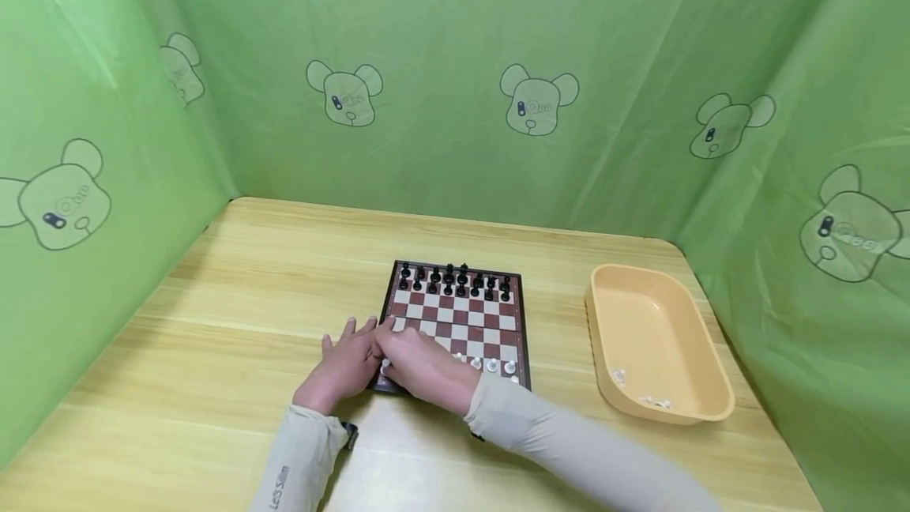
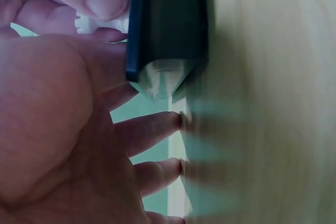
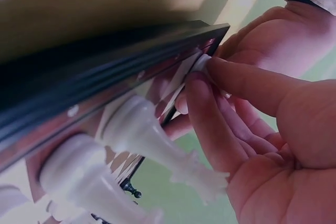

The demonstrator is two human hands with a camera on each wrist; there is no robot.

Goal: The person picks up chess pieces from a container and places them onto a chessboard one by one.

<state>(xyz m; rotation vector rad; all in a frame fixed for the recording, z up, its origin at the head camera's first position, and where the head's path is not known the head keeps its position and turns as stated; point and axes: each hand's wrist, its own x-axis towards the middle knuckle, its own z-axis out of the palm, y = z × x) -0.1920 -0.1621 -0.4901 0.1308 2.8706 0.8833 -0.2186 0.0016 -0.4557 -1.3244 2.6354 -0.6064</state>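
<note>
In my head view, the right hand (image 1: 424, 364) hides part of the chessboard (image 1: 490, 336); loose white pieces (image 1: 663, 404) in the tray (image 1: 657, 322) look too small to identify.

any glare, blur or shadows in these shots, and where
Head view: pale glare on the tabletop between the sleeves; left wrist view: tabletop blurred, with soft shadows beside the fingertips of the left hand; right wrist view: tabletop out of focus, darkening along the edge of the chessboard.
</note>
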